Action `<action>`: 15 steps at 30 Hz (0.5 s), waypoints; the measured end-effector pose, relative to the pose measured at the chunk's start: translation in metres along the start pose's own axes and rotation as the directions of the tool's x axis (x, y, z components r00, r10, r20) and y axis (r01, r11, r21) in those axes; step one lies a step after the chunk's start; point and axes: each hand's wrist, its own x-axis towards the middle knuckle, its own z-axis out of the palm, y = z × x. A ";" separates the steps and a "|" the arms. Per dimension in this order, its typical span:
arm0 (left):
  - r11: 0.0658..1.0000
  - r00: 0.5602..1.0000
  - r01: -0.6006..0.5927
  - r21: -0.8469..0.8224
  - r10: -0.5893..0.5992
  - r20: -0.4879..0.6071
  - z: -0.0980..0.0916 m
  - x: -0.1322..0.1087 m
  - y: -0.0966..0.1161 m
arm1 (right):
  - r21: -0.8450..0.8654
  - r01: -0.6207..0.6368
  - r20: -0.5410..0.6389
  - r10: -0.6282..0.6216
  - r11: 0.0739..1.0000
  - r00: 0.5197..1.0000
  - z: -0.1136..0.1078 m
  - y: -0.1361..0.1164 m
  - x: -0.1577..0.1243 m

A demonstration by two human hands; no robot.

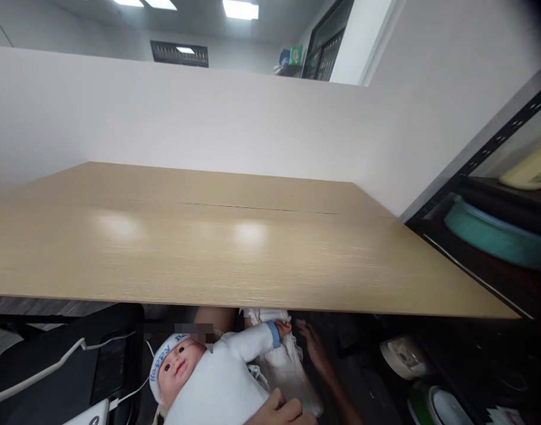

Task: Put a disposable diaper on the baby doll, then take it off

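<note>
A baby doll (221, 381) in a white top with blue cuffs and a lettered headband lies face up across my lap, below the table's front edge. My left hand (281, 411), at the bottom of the view, has its fingers curled against the doll's lower body; its grip is partly cut off by the frame. White diaper-like material with a ruffled edge (285, 372) lies beside the doll, under its outstretched arm. My right hand (312, 342) is just right of that material, fingers extended and slightly blurred, apart from the doll's hand.
A wooden table (235, 254) spans the view, with a white partition (208, 118) behind. A black shelf at right holds a teal container (495, 233) and a pale bottle (531, 168). At lower left a black chair seat (53, 366) bears a phone (108, 366) and white cables.
</note>
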 end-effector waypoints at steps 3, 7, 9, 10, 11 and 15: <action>0.977 0.979 -0.204 -0.060 0.205 0.009 0.022 0.002 -0.013 | 0.047 -0.065 -0.039 0.067 0.997 0.997 -0.035 0.001 -0.013; 0.966 0.972 -0.230 -0.115 0.235 0.026 0.040 0.002 0.000 | 0.068 0.014 0.119 -0.022 0.998 0.993 -0.070 -0.044 -0.021; 0.972 0.978 -0.209 -0.110 0.209 -0.011 0.044 -0.001 0.008 | 0.049 0.178 0.286 -0.184 0.983 0.940 -0.071 -0.075 -0.018; 0.978 0.982 -0.184 -0.103 0.178 -0.062 0.045 -0.001 0.011 | 0.036 0.255 0.379 -0.249 0.966 0.891 -0.067 -0.089 -0.016; 0.982 0.981 -0.160 -0.099 0.148 -0.126 0.046 -0.001 0.014 | 0.028 0.317 0.461 -0.294 0.948 0.837 -0.060 -0.100 -0.012; 0.976 0.978 -0.134 -0.169 0.102 -0.182 0.029 0.008 0.024 | -0.034 0.389 0.630 -0.282 0.920 0.723 -0.025 -0.126 0.002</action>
